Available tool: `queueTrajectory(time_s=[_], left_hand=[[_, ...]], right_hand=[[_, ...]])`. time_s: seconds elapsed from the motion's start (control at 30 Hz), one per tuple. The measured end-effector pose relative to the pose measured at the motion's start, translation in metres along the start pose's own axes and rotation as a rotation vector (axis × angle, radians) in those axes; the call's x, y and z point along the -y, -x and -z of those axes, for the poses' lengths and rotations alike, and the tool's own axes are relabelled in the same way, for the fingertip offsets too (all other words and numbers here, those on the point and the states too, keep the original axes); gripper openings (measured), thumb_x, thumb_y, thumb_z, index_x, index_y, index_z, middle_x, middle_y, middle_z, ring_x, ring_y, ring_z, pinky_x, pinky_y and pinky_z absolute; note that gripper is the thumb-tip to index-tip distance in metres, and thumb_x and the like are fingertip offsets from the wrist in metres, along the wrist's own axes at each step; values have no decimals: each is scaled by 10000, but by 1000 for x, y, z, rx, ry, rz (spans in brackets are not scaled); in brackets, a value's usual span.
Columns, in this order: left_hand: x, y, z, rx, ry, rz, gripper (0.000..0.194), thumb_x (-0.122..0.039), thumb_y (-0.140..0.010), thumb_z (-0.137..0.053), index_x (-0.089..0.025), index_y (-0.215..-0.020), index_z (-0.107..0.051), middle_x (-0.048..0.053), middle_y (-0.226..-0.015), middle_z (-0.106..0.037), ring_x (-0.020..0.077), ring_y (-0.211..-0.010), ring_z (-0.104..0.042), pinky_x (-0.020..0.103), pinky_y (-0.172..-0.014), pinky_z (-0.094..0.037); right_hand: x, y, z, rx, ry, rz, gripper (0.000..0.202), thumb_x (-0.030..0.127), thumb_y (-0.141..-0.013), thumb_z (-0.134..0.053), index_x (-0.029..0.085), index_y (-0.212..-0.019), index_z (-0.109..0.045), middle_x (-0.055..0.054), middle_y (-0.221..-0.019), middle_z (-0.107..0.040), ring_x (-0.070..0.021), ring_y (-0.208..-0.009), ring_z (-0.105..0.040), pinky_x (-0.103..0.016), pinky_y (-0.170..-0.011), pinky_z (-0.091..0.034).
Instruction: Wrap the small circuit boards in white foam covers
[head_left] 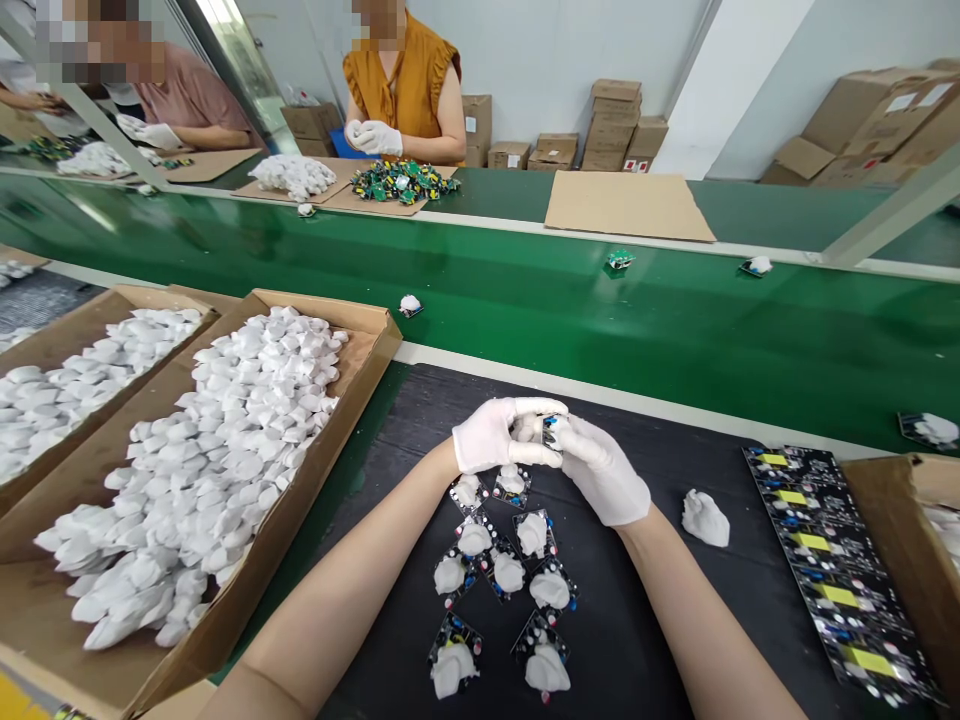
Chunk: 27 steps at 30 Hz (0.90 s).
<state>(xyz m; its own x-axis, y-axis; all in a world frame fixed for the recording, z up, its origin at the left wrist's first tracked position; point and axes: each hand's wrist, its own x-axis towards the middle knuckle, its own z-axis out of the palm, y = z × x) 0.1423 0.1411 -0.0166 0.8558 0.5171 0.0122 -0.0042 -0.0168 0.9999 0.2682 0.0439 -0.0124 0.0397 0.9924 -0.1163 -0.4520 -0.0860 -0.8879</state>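
Above the far part of the black mat [420, 400], a small circuit board [551, 432] is held between two white-gloved hands. The left hand [495, 435] curves its thumb and fingers around the board from the mat's left side, and the right hand [604, 470] closes its thumb and fingers on it from the mat's right side; the fingertips partly cover the piece, so its full outline cannot be told. Below the hands, on the middle and near part of the mat, lie boards with white lumps [532, 535] on top, some touching. A loose white lump [705, 518] sits toward the mat's right, and a black panel [832, 580] with a row of yellow parts lies at its right edge. Left of the mat stands an open carton [322, 298] filled with white pieces [255, 390]. Beyond the mat's far edge runs a green conveyor [510, 300], carrying a few spaced-out boards; farther beyond the mat, a co-worker in a mustard top [409, 90] stands behind a heap of green boards [405, 183].
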Motion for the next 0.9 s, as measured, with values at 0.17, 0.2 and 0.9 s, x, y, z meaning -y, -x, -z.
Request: queueTrajectory(time_s=[0.17, 0.2, 0.9], left_hand=[[-1, 0, 1, 6, -30, 12, 565, -228, -546, -814, -130, -1075, -641, -74, -599, -510, 73, -567, -449, 216, -649, -430], [-1, 0, 1, 6, -41, 17, 570, -237, -542, -817, -132, -1074, -641, -80, -588, -494, 69, -556, -433, 213, -637, -420], [4, -1, 2, 27, -178, -27, 649, -284, -560, -817, -153, -1160, -604, -8, -765, -631, 156, -771, -582, 276, -776, -472]], right_hand=[[-6, -1, 0, -79, 15, 26, 228, 411, -760, -646, 183, -764, -634, -38, -798, -647, -217, -825, -582, -349, -744, -444], [-8, -1, 1, -84, 20, 35, 246, 429, -762, -644, 184, -769, -634, -39, -801, -647, -217, -826, -581, -349, -745, -444], [-10, 0, 1, -166, 122, 61, 307, 473, -692, -702, 179, -722, -619, -19, -703, -602, -185, -690, -530, -330, -678, -417]])
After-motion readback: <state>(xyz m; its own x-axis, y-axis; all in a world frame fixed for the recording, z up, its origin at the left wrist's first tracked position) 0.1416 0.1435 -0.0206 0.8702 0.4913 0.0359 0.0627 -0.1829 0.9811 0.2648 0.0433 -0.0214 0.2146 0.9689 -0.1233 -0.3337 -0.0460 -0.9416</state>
